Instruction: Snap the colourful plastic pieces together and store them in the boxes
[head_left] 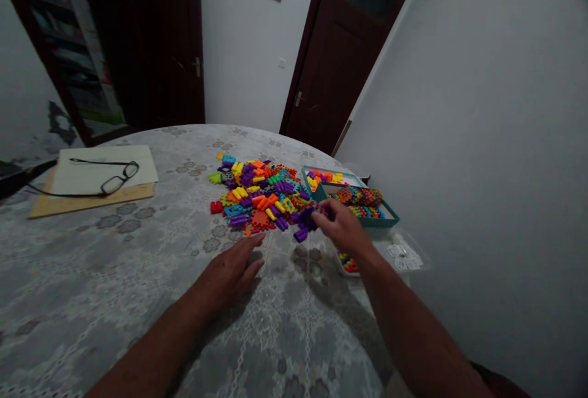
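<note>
A heap of colourful plastic building pieces [261, 193] lies in the middle of the table, mixing purple, yellow, orange, blue and red. My right hand [343, 226] is at the heap's right side, its thumb and fingers closed on a dark purple building piece [307, 217]. Parts of that piece are hidden by the fingers. Just in front of the heap, my left hand [235, 268] rests low over the tablecloth with fingers stretched out, holding nothing.
Right of the heap stand teal-edged boxes [389, 214] of pieces, with a clear plastic container [408, 254] nearer me. Eyeglasses [113, 185] lie on paper [92, 162] at the left. A patterned cloth [174, 257] covers the round table. A wall [482, 141] rises at the right.
</note>
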### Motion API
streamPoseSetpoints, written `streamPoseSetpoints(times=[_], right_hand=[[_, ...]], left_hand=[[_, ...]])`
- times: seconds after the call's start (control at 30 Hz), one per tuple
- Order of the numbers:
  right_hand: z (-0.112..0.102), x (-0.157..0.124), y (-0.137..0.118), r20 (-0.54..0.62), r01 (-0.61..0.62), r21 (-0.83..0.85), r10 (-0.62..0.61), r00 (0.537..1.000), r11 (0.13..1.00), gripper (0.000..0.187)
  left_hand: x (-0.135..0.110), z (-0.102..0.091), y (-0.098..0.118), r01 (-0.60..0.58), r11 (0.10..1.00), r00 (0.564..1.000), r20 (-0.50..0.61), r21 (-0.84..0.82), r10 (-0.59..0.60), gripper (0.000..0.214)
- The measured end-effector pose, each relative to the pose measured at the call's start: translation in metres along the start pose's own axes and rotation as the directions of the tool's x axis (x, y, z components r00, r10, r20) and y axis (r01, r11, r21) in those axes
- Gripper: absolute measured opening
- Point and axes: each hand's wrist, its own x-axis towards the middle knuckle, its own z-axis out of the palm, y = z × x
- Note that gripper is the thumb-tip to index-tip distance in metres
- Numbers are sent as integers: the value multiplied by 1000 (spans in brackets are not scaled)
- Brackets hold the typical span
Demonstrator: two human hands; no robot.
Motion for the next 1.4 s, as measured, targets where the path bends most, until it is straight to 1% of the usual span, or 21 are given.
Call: streamPoseSetpoints(times=[0.07, 0.1, 0.17, 0.27, 0.37, 0.53, 0.7, 0.87, 1.0, 1.13, 1.27, 1.4], right_hand=[[-26, 35, 25, -124, -101, -62, 93, 988, 993, 41], [-36, 52, 38, -162, -182, -116, 162, 973, 976, 41], [-49, 82, 61, -137, -350, -261, 325, 936, 900, 43], [-51, 109, 84, -128, -444, -365, 429, 894, 818, 45], [-43, 120, 96, -157, -481, -425, 461, 874, 767, 44], [-27, 129, 104, -200, -493, -507, 461, 865, 707, 48], [-16, 132, 109, -221, -464, -566, 418, 881, 681, 53], [-14, 126, 111, -218, -422, -607, 369, 904, 674, 49], [-13, 122, 113, -215, -408, -622, 355, 910, 668, 51], [-10, 121, 114, -195, -388, -627, 346, 918, 676, 53], [-7, 122, 115, -144, -354, -619, 341, 929, 701, 54], [-5, 124, 117, -102, -322, -599, 329, 939, 733, 57]], left_hand=[[0, 1, -2, -12, 1000, 1000, -7, 12, 12, 50], [0, 2, -3, -16, 1000, 1000, -9, 19, 17, 49], [-1, 4, -6, -18, 999, 1000, -4, 30, 19, 49], [-1, 5, -7, -11, 999, 1000, 11, 49, 11, 51], [-2, 3, -4, -1, 998, 999, 38, 70, -2, 52], [-3, 0, -1, 12, 997, 998, 63, 75, -17, 52], [-3, -1, 2, 26, 998, 996, 80, 65, -31, 50], [-3, -3, 4, 36, 998, 994, 100, 48, -40, 47], [-3, -1, 3, 27, 998, 992, 124, 60, -34, 47], [-3, -1, 3, 23, 997, 991, 133, 76, -33, 47], [-3, -2, 4, 29, 998, 992, 124, 63, -36, 44], [-2, -2, 5, 37, 998, 989, 139, 58, -45, 43]])
